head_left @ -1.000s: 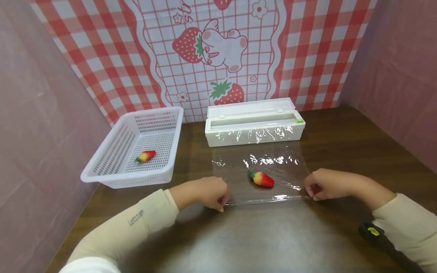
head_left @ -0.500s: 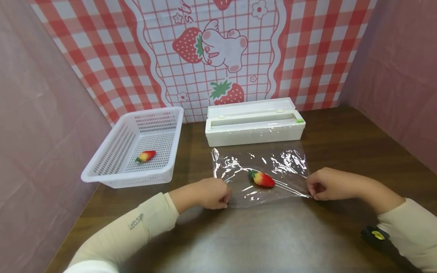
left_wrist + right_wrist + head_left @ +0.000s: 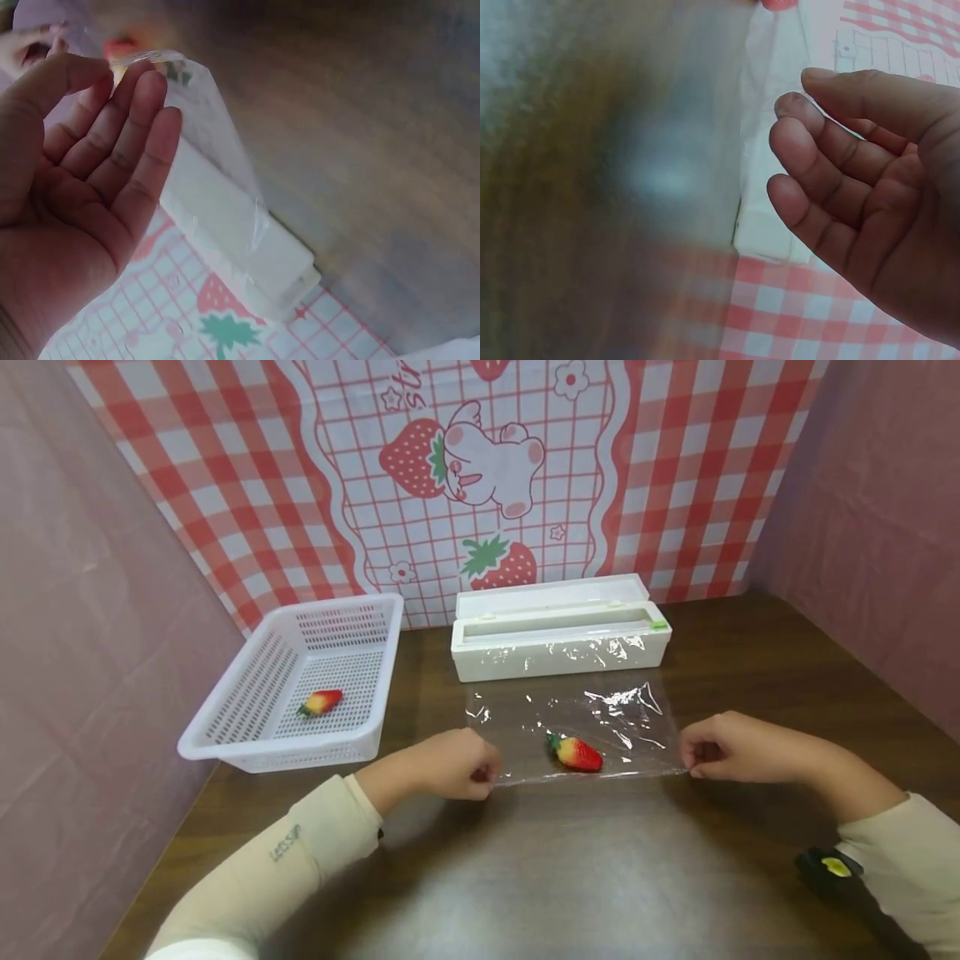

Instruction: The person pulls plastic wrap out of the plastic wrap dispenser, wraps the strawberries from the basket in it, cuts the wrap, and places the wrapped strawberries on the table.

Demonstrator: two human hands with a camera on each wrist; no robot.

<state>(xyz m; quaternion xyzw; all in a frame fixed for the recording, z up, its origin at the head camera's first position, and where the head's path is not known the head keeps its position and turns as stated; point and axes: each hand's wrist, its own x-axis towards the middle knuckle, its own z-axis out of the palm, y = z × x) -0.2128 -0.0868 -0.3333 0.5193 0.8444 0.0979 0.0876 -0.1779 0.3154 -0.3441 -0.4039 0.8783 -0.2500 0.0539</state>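
Observation:
Clear cling film stretches from the white film box toward me, over or around a strawberry; the head view does not show plainly which. At the film's near left corner, my left hand pinches the edge between thumb and fingertip. In the left wrist view that hand has its other fingers loosely bent. My right hand pinches the near right corner. The right wrist view shows the thumb and fingertip of that hand together, the film hardly visible there.
A white plastic basket stands at the left with a second strawberry inside. Behind the film, the box has its lid raised. A strawberry-print checked cloth hangs behind the brown table.
Both hands have shifted a little away from me, toward the box, with the film's near edge. That edge now lies close to the strawberry's near side. The strawberry and box stay put.

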